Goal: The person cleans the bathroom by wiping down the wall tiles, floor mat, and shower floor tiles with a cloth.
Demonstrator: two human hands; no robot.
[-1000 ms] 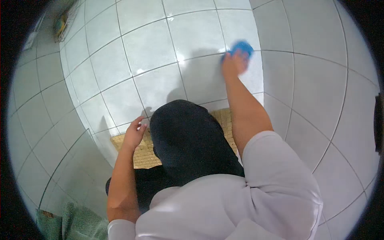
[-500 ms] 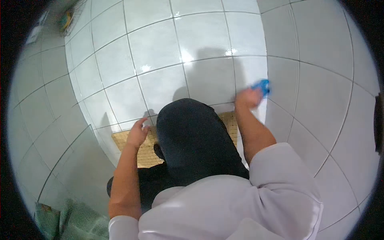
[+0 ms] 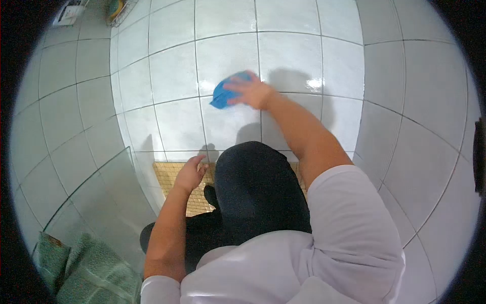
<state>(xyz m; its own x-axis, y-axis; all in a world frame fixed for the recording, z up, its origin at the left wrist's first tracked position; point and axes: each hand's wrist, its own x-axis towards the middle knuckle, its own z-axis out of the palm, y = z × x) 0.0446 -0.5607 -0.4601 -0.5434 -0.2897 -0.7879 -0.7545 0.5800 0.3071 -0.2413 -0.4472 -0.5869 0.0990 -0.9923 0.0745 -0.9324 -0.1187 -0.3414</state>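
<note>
My right hand [image 3: 250,91] presses a blue cloth [image 3: 220,95] flat against the white tiled wall [image 3: 228,55], its fingers spread over the cloth. Part of the cloth is covered by the fingers. Lower down on the left, my left hand [image 3: 191,174] hangs beside my raised knee, above the yellow mosaic floor [image 3: 164,175]. Its fingers are apart and slightly curled, and nothing is in them.
A glass panel [image 3: 106,187] stands at the left, with a green towel [image 3: 91,263] at its lower end. A wire basket [image 3: 121,12] with something yellow hangs at the upper left. Grey tiled walls rise on both sides.
My right hand and the blue cloth have moved from the right edge of the white wall leftward to its middle. The camera view has shifted slightly. My left hand stays near the knee.
</note>
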